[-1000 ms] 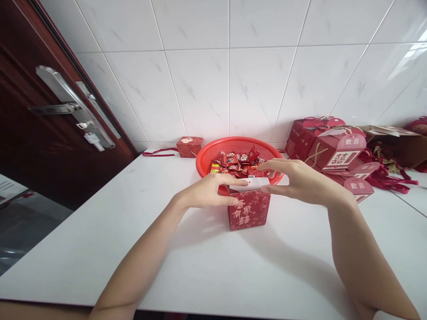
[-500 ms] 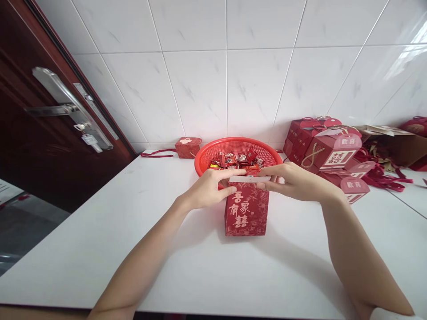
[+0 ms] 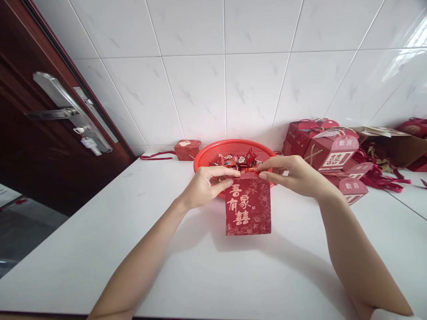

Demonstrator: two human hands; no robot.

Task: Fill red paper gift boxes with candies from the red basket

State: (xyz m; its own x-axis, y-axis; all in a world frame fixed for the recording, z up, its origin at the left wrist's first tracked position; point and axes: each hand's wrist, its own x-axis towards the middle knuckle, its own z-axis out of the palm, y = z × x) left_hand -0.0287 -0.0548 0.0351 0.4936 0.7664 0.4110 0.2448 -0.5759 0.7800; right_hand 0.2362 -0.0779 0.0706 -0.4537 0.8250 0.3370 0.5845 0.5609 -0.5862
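A red gift box (image 3: 248, 206) with pale pink characters and a floral pattern is upright in front of me, its printed face toward me. My left hand (image 3: 211, 184) pinches its top edge at the left corner between thumb and fingers. At the right corner, my right hand (image 3: 288, 175) pinches the same edge. The top flaps are pressed together there, with a small hole near the middle. Just behind the box sits a red plastic basket (image 3: 203, 156) holding several wrapped candies (image 3: 238, 161), partly hidden by my hands and the box.
A small red box (image 3: 187, 150) and a dark red ribbon (image 3: 156, 156) lie left of the basket by the tiled wall. Stacked red gift boxes (image 3: 328, 149), loose ribbons (image 3: 383, 178) and an open cardboard box (image 3: 396, 146) stand at the right. A door handle (image 3: 71, 113) is at far left.
The box's white-edged top flap has folded down out of sight, and the top edges are now together. Both hands keep hold of the top; the front face looks flatter and wider.
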